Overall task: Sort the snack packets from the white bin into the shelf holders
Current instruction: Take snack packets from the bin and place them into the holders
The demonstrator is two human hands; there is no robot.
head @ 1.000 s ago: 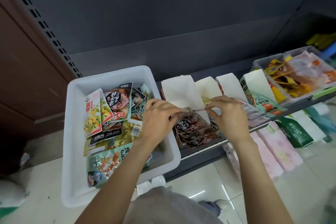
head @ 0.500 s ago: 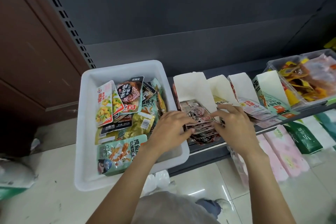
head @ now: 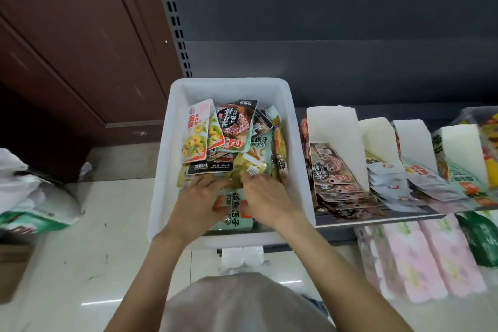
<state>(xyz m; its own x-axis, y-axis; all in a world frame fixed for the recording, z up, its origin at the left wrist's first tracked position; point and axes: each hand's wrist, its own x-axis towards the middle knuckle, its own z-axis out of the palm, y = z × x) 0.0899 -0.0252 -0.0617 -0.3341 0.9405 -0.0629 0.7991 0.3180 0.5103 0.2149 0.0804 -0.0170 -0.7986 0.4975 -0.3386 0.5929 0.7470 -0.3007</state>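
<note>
The white bin (head: 161, 170) stands on the shelf's left end with several snack packets heaped in it. Both my hands are inside its near half. My left hand (head: 198, 203) lies with fingers spread on the packets. My right hand (head: 265, 201) rests beside it, fingertips touching a gold packet (head: 249, 170). A pale green packet (head: 233, 213) lies under both hands. To the right stand white shelf holders; the first holder (head: 334, 127) has a stack of dark brown packets (head: 334, 178), the second holder (head: 377, 132) has white packets. Whether either hand grips anything is unclear.
More holders (head: 415, 137) with white and green packets continue right along the shelf edge (head: 377, 219). Pink wrapped packs (head: 420, 256) lie on the level below. White and green bags (head: 32, 197) sit on the floor at left. A brown cabinet (head: 67, 35) stands behind them.
Both hands left the dark brown packets in the first holder and moved left into the white bin. The camera view swung left with them.
</note>
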